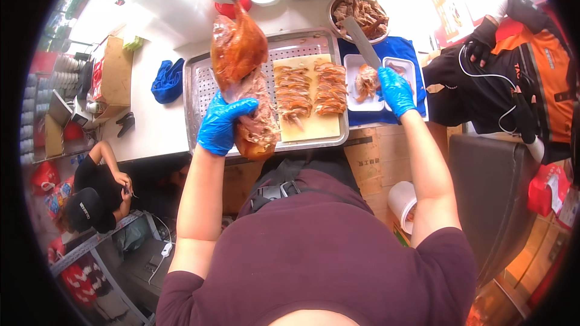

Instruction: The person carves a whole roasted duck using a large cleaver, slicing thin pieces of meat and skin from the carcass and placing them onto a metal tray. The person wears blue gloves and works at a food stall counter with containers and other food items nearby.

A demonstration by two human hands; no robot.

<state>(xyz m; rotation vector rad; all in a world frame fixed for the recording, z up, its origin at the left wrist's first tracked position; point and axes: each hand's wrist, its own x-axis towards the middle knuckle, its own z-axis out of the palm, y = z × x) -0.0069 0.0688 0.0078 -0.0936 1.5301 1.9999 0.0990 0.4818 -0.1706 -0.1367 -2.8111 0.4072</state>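
1. Head view: roast bird (240, 54), glossy orange-brown skin, pale flesh exposed mid-body; over left part of perforated tray (199, 78).
2. Left hand (222, 124), gripping bird; right hand (396, 92), closed around knife (361, 41).
3. Tray: board (311, 134), sliced meat (294, 89) in rows. Bowl (335, 29): meat pieces (357, 13).
4. Bird's long axis: near-to-far, narrow tip away.

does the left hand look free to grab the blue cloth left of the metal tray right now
Probably not: the left hand is taken up with the roast bird. Otherwise the way seems free, as the blue cloth lies uncovered beside the metal tray.
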